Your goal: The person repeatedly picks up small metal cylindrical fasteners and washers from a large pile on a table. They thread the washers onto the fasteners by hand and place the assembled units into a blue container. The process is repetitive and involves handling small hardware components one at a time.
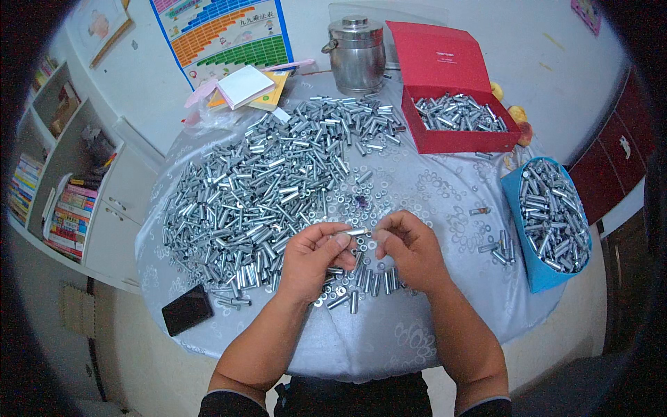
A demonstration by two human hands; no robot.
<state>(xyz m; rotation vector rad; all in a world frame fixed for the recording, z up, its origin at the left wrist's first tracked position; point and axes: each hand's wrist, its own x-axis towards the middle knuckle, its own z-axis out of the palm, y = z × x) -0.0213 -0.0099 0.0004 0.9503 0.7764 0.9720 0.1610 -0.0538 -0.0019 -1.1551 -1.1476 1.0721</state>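
My left hand (311,258) pinches a short shiny metal sleeve (358,231) between thumb and fingers, above the middle of the table. Close to the sleeve's right end is my right hand (411,249), its thumb and fingertips closed together; whatever they hold is too small or hidden to name. Under and around both hands lie loose washers and nuts (372,189), with a row of metal sleeves (377,283) just below. A large heap of metal sleeves and bolts (257,187) spreads to the left and beyond my left hand.
A red open-lidded box (462,142) and a blue bin (542,267), both filled with metal pieces, stand at the right. A black phone (186,310) lies at the left edge of the cloth-covered table (347,344). Behind are a lidded steel pot (357,59) and a notepad (245,86).
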